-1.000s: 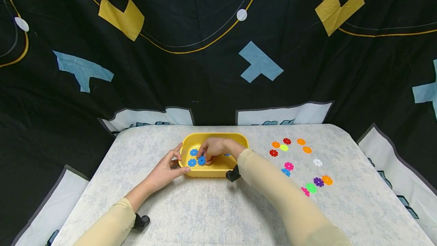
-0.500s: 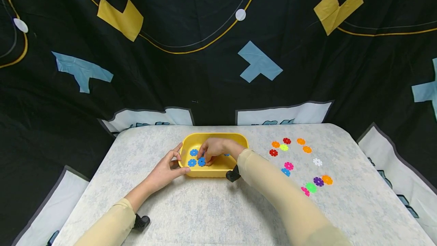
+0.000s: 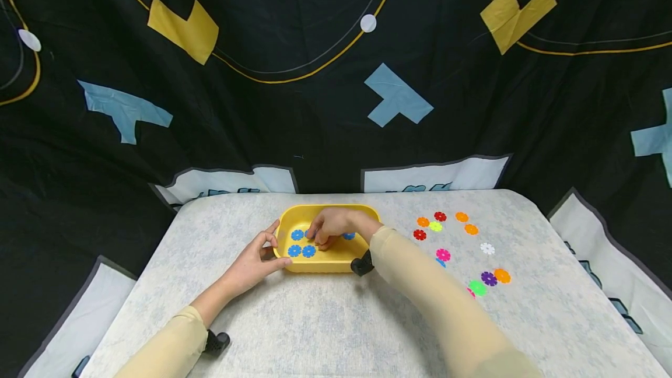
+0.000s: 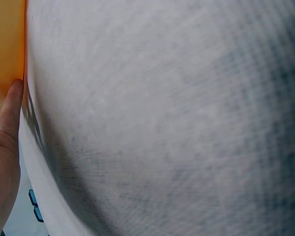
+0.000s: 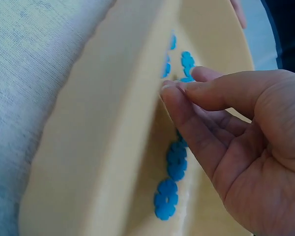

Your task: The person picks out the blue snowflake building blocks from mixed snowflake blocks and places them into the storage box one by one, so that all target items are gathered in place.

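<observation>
A yellow plastic basin (image 3: 336, 267) lies lengthwise on the table with several blue flower-shaped discs (image 3: 294, 251) inside. My left hand (image 3: 257, 261) holds its left end, thumb along the front rim and fingers at the side. Part of that hand (image 4: 7, 142) shows against the outer wall in the left wrist view. My right hand (image 3: 333, 225) reaches into the basin with bent fingers, thumb and fingertips close together near a blue disc (image 5: 187, 61). No disc shows between them in the right wrist view. More blue discs (image 5: 166, 199) lie below that hand, partly behind its fingers.
Loose discs are spread on the right of the table: red (image 3: 440, 216), orange (image 3: 461, 217), yellow-green (image 3: 435, 226), pink (image 3: 443, 255), white (image 3: 487, 248), purple (image 3: 489, 279) and green (image 3: 477, 288). A black curtain (image 3: 299, 133) hangs behind the table.
The right hand has let go of a blue disc, which now lies flat at the front left of the basin. That hand has shifted slightly right and back. The left hand holds still.
</observation>
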### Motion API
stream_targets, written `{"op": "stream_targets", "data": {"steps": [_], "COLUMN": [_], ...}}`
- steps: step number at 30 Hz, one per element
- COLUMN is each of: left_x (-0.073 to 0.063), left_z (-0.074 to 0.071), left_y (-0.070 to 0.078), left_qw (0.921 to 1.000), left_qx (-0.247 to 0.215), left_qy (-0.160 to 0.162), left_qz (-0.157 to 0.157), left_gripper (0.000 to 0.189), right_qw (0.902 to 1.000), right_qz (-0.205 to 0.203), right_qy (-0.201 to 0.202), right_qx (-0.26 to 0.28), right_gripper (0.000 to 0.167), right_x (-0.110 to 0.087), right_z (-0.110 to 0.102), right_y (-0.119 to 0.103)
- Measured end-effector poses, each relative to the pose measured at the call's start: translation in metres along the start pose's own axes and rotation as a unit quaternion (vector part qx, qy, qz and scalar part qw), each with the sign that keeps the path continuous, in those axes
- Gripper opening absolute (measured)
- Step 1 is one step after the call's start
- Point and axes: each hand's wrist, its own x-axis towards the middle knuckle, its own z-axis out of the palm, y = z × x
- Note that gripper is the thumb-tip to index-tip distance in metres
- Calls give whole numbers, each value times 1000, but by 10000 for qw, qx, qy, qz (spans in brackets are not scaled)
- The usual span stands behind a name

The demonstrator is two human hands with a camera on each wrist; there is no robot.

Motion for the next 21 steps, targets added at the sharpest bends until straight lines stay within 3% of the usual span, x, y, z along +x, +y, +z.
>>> {"op": "stream_targets", "data": {"steps": [13,21], "left_x": [-2,-1], "left_z": [0,1], "left_y": [3,1], "left_qw": [10000,10000], "left_qx": [-1,26], "left_qy": [19,24], "left_qz": [-90,-35], "left_gripper": [53,50], "right_qw": [9986,9970], "right_qz": [-139,-460], "right_qy": [16,268], "right_qx": [520,558], "right_gripper": [36,32], "right_x": [-26,-57], "right_z": [-26,-49], "right_y": [-5,-3]}}
